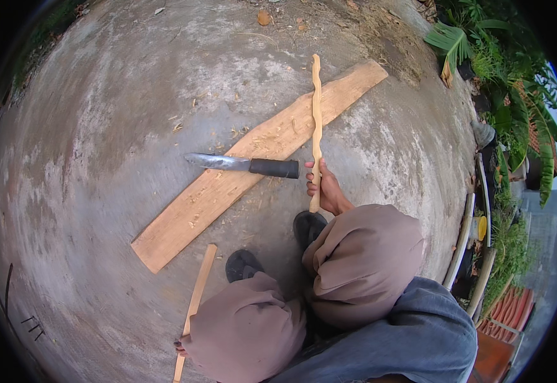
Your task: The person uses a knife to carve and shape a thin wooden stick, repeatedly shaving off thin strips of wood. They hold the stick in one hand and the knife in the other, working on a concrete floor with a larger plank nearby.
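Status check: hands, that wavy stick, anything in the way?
Right hand gripping wavy stick, upright on plank. Left hand on thin slat. Knife lies beside stick.

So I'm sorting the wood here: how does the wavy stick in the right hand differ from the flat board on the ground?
The wavy stick is thin with a carved, undulating outline; the flat board is wide and straight-edged. The stick is gripped near its lower end by the right hand; the board lies loose on the concrete with a knife across it. Both are pale, bare wood.
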Available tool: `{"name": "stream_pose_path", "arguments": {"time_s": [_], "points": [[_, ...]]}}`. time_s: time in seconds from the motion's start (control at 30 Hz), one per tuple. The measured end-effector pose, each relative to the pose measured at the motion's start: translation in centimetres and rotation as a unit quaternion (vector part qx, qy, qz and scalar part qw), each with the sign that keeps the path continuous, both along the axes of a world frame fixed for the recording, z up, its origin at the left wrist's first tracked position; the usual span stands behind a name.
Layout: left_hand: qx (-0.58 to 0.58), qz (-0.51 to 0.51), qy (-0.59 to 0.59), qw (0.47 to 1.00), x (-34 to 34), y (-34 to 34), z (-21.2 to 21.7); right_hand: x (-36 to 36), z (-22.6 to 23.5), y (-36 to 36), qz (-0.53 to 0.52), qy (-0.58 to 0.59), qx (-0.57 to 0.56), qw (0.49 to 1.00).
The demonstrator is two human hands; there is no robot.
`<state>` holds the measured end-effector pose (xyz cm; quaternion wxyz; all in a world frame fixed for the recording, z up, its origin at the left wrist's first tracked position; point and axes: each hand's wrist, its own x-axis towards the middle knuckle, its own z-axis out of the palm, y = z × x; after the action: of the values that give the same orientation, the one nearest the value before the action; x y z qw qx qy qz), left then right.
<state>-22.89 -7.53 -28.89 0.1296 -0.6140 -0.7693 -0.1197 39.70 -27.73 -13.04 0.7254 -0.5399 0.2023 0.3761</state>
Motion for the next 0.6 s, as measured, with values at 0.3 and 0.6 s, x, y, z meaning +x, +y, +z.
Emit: {"name": "stream_pose_path", "arguments": {"time_s": [0.3,0.6], "points": [[0.022,-0.271,-0.184,0.945,14.3,2.4,3.3,2.0,-3.0,-1.6,0.059,-0.068,-0.135,0.987],[-0.219,-0.569,-0.277,0.742,37.5,2.5,15.4,0.4,-3.4,-2.7,0.028,-0.181,-0.154,0.971]]}}
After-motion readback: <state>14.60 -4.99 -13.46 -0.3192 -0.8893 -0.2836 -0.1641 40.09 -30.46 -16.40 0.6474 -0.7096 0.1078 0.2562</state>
